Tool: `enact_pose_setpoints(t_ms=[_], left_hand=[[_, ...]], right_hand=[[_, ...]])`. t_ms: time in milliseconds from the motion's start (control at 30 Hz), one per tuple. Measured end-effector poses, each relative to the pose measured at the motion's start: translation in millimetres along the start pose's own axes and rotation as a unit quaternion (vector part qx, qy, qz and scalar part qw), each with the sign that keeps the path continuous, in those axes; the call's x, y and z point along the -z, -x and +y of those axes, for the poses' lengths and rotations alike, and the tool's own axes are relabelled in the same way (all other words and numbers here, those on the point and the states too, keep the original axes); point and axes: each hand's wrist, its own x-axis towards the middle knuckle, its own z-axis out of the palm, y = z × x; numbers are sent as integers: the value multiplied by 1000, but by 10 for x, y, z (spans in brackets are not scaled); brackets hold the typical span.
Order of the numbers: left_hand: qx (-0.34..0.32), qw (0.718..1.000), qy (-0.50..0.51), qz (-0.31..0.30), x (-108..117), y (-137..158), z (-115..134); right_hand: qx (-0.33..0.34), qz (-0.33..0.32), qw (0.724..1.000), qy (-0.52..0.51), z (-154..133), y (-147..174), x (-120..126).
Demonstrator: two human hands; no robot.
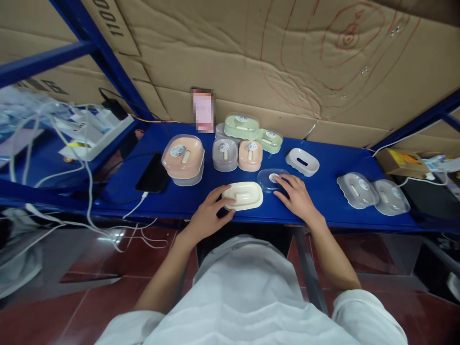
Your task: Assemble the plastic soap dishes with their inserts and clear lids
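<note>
A cream oval soap dish base (253,203) lies on the blue table in front of me. My left hand (212,211) grips its left end, fingers over the top edge and thumb at the near edge. Just right of it is a clear plastic lid (265,181) with a round sticker. My right hand (296,196) holds this lid at its right end, fingertips by the sticker and thumb near the front edge. Behind the lid sits a white oval tray with a slot (305,168), touched by neither hand.
Lidded boxes in peach (250,160), grey (224,160) and green (240,127) stand behind, with a peach stack (183,158) to the left. Two grey boxes (359,191) sit at right. A black phone (153,175) with a white cable lies left; another phone (203,112) leans on cardboard.
</note>
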Motion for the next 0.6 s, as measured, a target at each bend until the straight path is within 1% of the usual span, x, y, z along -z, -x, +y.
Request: enact_pose_setpoints(t_ms=[67, 133, 233, 333, 400, 433, 500, 567, 600], left_hand=[[-2, 1000, 2, 2, -3, 2, -4], [-2, 1000, 2, 2, -9, 3, -12], [-2, 1000, 7, -1, -22, 6, -35], [-1, 1000, 21, -4, -31, 14, -63], [7, 999, 35, -7, -25, 18, -70], [13, 999, 41, -10, -17, 18, -68], [29, 998, 51, -15, 6, 15, -54], [45, 997, 56, -17, 34, 7, -34], [51, 997, 57, -15, 46, 3, -24]], right_hand=[[2, 24, 1000, -10, -8, 69, 52], [-14, 58, 998, 6, 93, 108, 92], [-85, 104, 989, 62, 410, 99, 116], [-154, 94, 978, 103, 779, 59, 112], [-168, 76, 976, 112, 942, 51, 110], [-165, 76, 977, 109, 974, 57, 108], [-149, 102, 980, 87, 917, 89, 95], [-114, 126, 984, 57, 687, 132, 48], [-88, 124, 987, 45, 516, 149, 8]])
